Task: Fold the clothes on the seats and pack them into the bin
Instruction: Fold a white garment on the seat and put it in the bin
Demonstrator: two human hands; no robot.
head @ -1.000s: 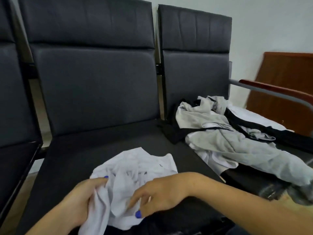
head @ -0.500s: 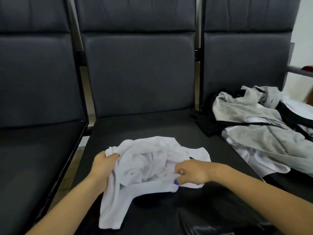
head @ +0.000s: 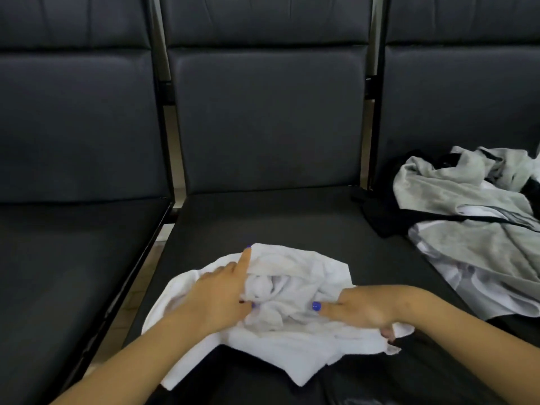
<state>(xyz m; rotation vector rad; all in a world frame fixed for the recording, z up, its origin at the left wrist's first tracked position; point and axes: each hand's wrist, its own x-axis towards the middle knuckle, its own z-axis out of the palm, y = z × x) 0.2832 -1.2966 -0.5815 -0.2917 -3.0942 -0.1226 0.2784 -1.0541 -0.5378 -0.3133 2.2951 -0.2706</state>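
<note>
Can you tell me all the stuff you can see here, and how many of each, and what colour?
white garment: 1, white, crumpled on the front of the middle seat, under both hands
pile of clothes: 1 heap, grey, white and black, on the right seat; how many pieces cannot be told
seats: 3, black, side by side in a row, each with a padded back
floor: pale, seen only in the gap between the left and middle seats
bin: none in view
left hand: 1, blue nails, on the left part of the white garment, forefinger pointing away along the cloth, thumb pinching a fold
right hand: 1, blue nails, gripping the right edge of the white garment
</note>
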